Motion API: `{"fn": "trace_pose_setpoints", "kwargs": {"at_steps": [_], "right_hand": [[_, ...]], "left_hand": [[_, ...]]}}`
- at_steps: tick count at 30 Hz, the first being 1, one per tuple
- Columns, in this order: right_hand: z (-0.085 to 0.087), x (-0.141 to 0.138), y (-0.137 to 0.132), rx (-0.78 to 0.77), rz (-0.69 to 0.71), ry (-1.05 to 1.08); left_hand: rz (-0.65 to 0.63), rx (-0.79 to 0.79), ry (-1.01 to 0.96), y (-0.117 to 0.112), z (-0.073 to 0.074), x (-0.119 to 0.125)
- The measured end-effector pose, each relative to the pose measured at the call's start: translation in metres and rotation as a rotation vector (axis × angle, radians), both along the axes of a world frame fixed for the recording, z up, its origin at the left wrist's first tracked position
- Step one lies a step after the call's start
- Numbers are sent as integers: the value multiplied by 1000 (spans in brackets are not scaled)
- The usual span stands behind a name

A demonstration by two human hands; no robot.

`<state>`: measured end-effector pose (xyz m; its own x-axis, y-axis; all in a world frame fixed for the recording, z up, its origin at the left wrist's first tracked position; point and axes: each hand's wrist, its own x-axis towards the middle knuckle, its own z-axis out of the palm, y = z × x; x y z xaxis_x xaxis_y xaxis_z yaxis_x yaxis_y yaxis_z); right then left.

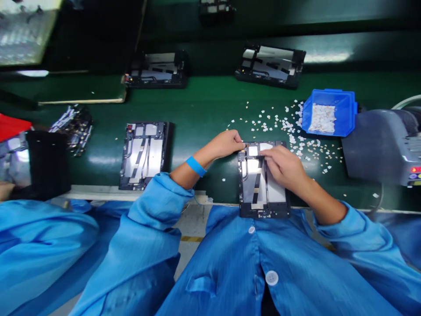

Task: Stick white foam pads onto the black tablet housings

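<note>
An opened tablet-like device [252, 180], with a black frame, silver plates and dark ribbon strips, lies at the bench's front edge before me. At its upper left corner, my left hand [226, 144] is closed in a pinch, fingertips touching the frame by a small connector. My right hand [285, 167] reaches over the device's right side, thumb and forefinger pinched close to a white square near the top. Whatever is between the fingertips of either hand is too small to make out. A blue band [196, 166] circles my left wrist.
A blue bin [350, 114] holds small white pieces; many more lie scattered [289, 127] beside it. A grey machine [371, 142] stands at right. Similar devices lie left [144, 156] and behind [272, 66]. A bundle of parts [75, 129] and a co-worker's sleeve [42, 237] are at far left.
</note>
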<state>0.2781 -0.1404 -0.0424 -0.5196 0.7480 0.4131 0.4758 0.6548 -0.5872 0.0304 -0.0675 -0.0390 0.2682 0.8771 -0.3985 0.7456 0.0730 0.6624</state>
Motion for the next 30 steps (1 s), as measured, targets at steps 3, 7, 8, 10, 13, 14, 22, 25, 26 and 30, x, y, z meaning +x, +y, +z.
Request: {"fn": "trace_pose_setpoints", "kwargs": {"at_steps": [3,7,8,10,13,14,22,25,26,30], "right_hand": [[23,37,-50,-59,-45,14],[23,112,-105,-229,-644,306],[19,134,-112,-255,-837,475],[11,174,-118,-309,-1118,830],[1,215,-110,-499,-1238,1124],[-1,222,-104,-573,-1226,1156],[-2,232,-76,-683,-1077,1274],[-1,209,-89,-663,-1103,1262],[0,195,-94,-672,-1089,1245],[2,117,-98,-740,-866,1089]], "left_hand": [[-33,12,81,5,1,3],[-46,-60,15,16,-10,-6],[-24,-60,2,19,-14,-9],[-29,-59,-28,24,-23,-12],[-12,-17,-39,26,-28,-7],[-1,-4,-35,26,-28,-5],[144,186,84,2,10,1],[263,315,53,-30,36,5],[278,320,9,-43,43,10],[148,168,-347,-86,51,53]]}}
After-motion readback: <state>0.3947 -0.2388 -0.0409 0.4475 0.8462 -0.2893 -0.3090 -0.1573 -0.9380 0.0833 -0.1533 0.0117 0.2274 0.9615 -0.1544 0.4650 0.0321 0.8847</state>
